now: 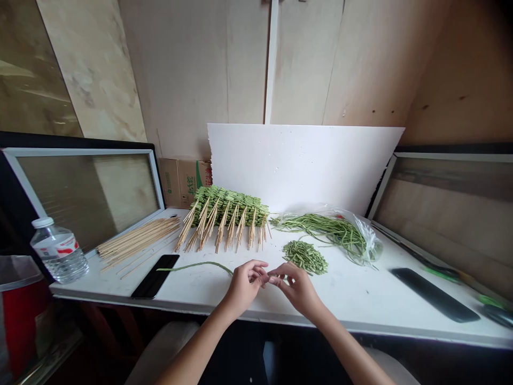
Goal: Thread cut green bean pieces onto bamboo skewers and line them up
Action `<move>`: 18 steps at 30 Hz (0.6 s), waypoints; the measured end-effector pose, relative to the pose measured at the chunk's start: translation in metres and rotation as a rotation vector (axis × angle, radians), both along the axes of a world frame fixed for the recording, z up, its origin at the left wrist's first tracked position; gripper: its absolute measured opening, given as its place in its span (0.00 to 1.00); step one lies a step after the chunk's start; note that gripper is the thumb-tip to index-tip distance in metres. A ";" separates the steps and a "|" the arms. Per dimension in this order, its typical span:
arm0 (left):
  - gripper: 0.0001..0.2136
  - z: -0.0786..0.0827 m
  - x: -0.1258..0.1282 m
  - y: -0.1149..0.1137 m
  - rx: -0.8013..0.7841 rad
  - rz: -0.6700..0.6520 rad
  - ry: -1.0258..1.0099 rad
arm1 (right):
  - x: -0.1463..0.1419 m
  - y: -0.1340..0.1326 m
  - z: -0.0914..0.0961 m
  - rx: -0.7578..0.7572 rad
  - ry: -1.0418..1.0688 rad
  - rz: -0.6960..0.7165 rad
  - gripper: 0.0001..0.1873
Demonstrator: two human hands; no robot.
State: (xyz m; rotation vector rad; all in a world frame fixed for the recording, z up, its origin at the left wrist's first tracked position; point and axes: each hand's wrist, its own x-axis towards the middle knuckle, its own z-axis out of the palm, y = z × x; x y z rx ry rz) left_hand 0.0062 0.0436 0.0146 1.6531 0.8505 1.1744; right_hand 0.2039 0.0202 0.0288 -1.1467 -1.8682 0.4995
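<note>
My left hand and my right hand meet over the white table near its front edge. Both pinch a long green bean whose free end trails away to the left across the table. Just beyond my right hand lies a small heap of cut bean pieces. Behind it, uncut long beans spill from a clear plastic bag. A stack of finished bean skewers sits at the back centre.
Bare bamboo skewers lie at the left. A black phone rests beside them, a water bottle at the table's left corner. A dark flat object lies at the right. A white board leans against the wall.
</note>
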 end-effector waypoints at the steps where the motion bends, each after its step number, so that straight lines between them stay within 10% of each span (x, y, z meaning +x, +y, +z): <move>1: 0.16 -0.001 -0.001 0.000 0.004 -0.010 0.020 | -0.002 -0.002 0.001 0.008 0.015 -0.012 0.15; 18: 0.13 -0.001 0.002 -0.006 0.390 0.063 0.202 | -0.011 -0.011 -0.002 0.124 0.017 -0.007 0.09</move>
